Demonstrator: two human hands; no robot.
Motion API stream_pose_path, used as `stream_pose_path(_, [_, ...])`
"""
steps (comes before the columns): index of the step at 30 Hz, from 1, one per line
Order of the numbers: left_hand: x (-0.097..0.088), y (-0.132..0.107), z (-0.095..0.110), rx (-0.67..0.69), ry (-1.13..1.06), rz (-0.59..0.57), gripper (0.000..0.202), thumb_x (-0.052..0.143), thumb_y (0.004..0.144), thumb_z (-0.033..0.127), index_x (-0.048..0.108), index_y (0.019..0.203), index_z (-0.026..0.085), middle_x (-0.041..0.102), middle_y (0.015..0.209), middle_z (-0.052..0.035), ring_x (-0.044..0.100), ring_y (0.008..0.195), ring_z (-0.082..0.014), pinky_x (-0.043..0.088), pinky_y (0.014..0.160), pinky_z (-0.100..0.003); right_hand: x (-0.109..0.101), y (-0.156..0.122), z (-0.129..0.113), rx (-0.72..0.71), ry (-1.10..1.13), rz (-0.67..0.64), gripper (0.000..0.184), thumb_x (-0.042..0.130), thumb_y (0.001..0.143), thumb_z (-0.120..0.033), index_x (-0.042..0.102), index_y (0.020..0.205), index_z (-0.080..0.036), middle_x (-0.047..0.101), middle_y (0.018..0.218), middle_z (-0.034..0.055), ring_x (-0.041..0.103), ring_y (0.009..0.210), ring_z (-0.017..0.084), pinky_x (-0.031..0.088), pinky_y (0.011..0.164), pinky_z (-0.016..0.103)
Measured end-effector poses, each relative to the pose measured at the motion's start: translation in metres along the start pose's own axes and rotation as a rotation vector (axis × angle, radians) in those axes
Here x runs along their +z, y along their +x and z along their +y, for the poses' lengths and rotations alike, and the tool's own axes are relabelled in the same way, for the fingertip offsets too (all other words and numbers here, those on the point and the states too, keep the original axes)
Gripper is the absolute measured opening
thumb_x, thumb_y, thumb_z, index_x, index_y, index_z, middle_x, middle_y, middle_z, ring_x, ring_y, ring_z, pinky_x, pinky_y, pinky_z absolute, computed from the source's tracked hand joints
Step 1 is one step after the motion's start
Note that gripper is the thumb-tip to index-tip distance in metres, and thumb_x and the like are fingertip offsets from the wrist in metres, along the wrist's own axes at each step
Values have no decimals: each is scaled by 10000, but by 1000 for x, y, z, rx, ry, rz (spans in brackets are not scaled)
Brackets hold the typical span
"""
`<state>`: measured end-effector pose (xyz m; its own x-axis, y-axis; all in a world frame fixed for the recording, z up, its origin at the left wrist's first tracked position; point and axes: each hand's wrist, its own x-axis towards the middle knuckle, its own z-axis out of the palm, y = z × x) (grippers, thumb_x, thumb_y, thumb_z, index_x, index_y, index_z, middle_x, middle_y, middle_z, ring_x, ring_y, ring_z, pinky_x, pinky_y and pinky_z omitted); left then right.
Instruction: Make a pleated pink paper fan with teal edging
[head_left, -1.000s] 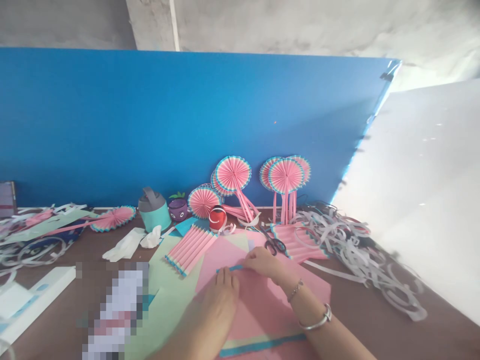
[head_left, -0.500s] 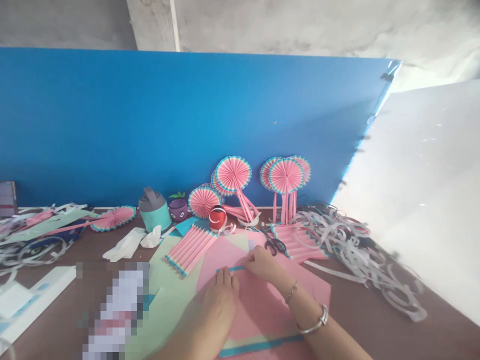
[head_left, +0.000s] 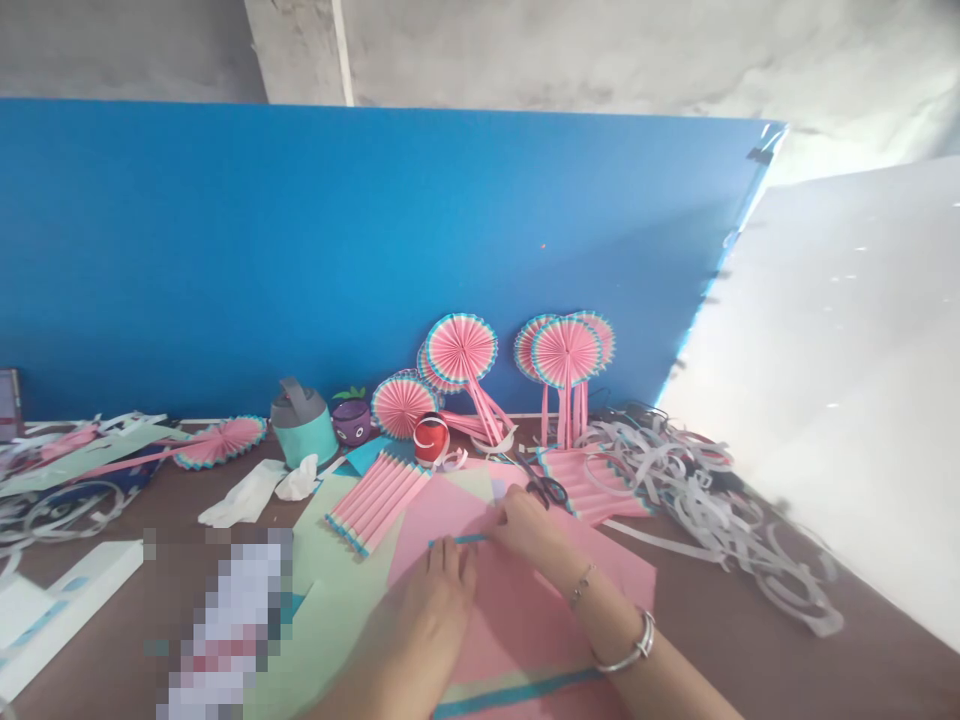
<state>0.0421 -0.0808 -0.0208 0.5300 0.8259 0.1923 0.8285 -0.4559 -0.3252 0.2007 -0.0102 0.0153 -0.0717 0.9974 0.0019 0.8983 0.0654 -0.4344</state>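
A pink paper sheet (head_left: 525, 625) with a blue-and-cream band along its near edge lies in front of me. My left hand (head_left: 441, 600) rests flat on it, fingers stretched toward the far edge, where a narrow blue strip (head_left: 470, 539) shows. At the right end of that strip, my right hand (head_left: 525, 525) is closed, its fingertips pinching the sheet's edge; the exact grip is partly hidden. Black scissors (head_left: 547, 488) lie just beyond the right hand. To the left is a pleated pink paper (head_left: 381, 500) with blue ends, and another pleated pink paper (head_left: 592, 482) lies behind the scissors.
Round pink paper fans (head_left: 568, 352) lean against the blue partition (head_left: 300, 240). A teal-and-grey container (head_left: 304, 430), a purple cup (head_left: 352, 422) and a red roll (head_left: 430, 438) stand at the back. White strips (head_left: 690, 490) pile up on the right; green paper (head_left: 322, 620) lies left.
The view has shifted slightly, so things appear a little further left. Both hands keep nearly the same place on the pink paper.
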Motion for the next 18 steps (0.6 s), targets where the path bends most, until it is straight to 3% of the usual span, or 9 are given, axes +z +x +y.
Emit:
stream_pose_path(4, [-3, 0, -3, -11, -40, -48, 555, 490, 759, 15, 495, 1299, 143, 577, 1213, -197, 580, 1086, -279, 488, 866, -402, -7, 2, -1, 24, 14, -46, 115, 655, 668, -193, 582, 600, -136, 559, 659, 32, 520, 621, 136, 296, 518, 219])
stream_pose_path(7, [-7, -2, -4, -2, -59, -76, 580, 505, 762, 29, 456, 1328, 145, 560, 1242, -193, 564, 1113, -279, 476, 890, -395, -12, 2, -2, 32, 45, -76, 188, 656, 649, -158, 518, 521, -152, 508, 581, -6, 489, 591, 118, 283, 505, 212])
stream_pose_path(11, [-4, 1, -1, -28, -86, -59, 534, 498, 781, 7, 495, 1300, 132, 574, 1206, -224, 582, 1089, -289, 490, 874, -405, -16, 0, -1, 12, 100, -150, 355, 625, 676, -164, 373, 426, -174, 333, 461, -61, 364, 495, 81, 244, 467, 212])
stream_pose_path(18, [2, 2, 1, -8, -24, -21, 525, 492, 769, 10, 522, 1277, 139, 581, 1213, -221, 594, 1080, -292, 511, 838, -401, -17, 1, 3, 4, 255, -233, 443, 596, 741, -266, 285, 435, -186, 234, 445, -75, 266, 472, 68, 211, 456, 214])
